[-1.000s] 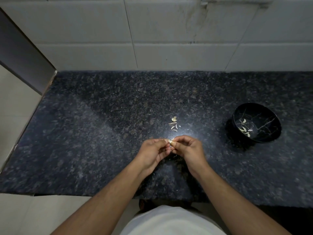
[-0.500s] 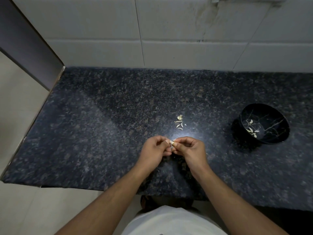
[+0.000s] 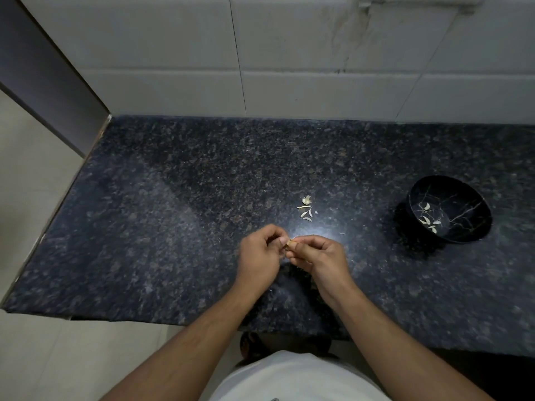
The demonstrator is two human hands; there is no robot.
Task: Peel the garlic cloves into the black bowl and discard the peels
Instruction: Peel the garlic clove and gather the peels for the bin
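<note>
A dark speckled granite desk (image 3: 173, 227) spans the view from its left end to the right edge of the frame. Behind it stands a wall of large white tiles (image 3: 318, 68) with thin dark grout lines; the top right tile carries a stained, rough patch. A dark vertical panel (image 3: 43, 76) runs diagonally at the upper left and meets the desk's back left corner. Pale floor tiles (image 3: 34, 357) lie to the left of and below the desk's front edge.
</note>
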